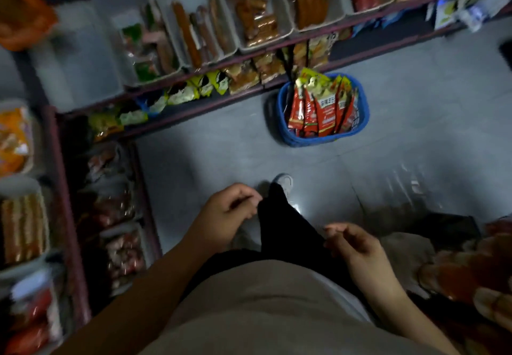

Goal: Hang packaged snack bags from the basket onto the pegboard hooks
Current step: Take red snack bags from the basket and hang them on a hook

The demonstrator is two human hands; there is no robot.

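A blue basket (285, 130) stands on the grey floor against the foot of the shelving, ahead of me. It is packed with red and yellow snack bags (322, 105) standing upright. My left hand (227, 213) hangs low over the floor with its fingers loosely curled and nothing in it. My right hand (352, 241) is beside my black trouser leg, fingers slightly apart, also holding nothing. Both hands are well short of the basket. No pegboard hooks are in view. The picture is blurred.
Shelves with white bins (191, 21) of packaged sausages run along the top and down the left side. Small snack packs (194, 88) line the lowest shelf beside the basket. More packaged goods (471, 271) lie at the right edge. My shoe (284, 182) is on the floor.
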